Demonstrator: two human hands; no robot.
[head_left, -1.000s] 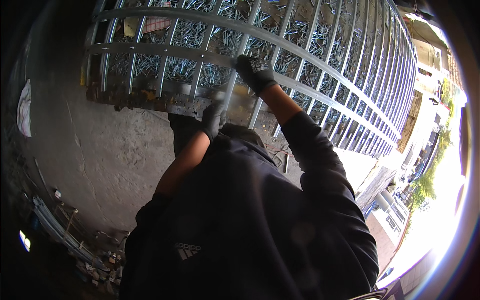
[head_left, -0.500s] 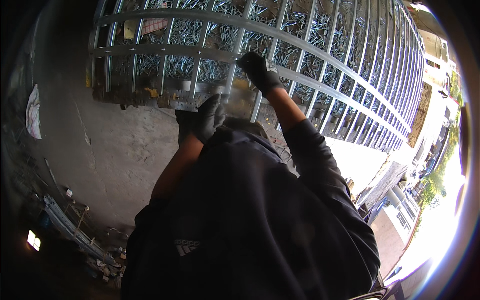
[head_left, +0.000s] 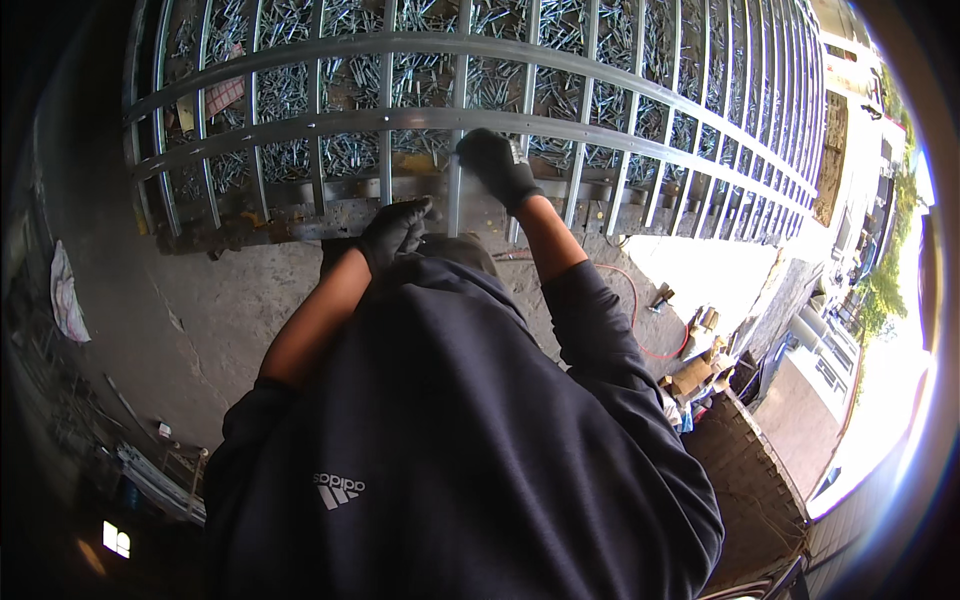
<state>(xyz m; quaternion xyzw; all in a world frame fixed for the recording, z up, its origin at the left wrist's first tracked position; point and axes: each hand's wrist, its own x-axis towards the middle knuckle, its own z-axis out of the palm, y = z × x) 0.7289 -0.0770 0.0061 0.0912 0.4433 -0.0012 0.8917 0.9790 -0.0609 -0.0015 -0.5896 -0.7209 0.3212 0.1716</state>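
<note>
- The left hand (head_left: 392, 228), in a dark glove, is curled shut around the foot of one upright bar (head_left: 453, 190) of the grey metal grille (head_left: 620, 90); the right hand (head_left: 497, 165), also gloved, is clamped higher up by the same bar, just under the lower cross rail (head_left: 300, 125).
- The grille stands on the concrete floor (head_left: 200, 300); most bars look already set into the rails.
- Judging by this, the work is far along, with this bar not yet finished; a red cable (head_left: 640, 310) lies near.
</note>
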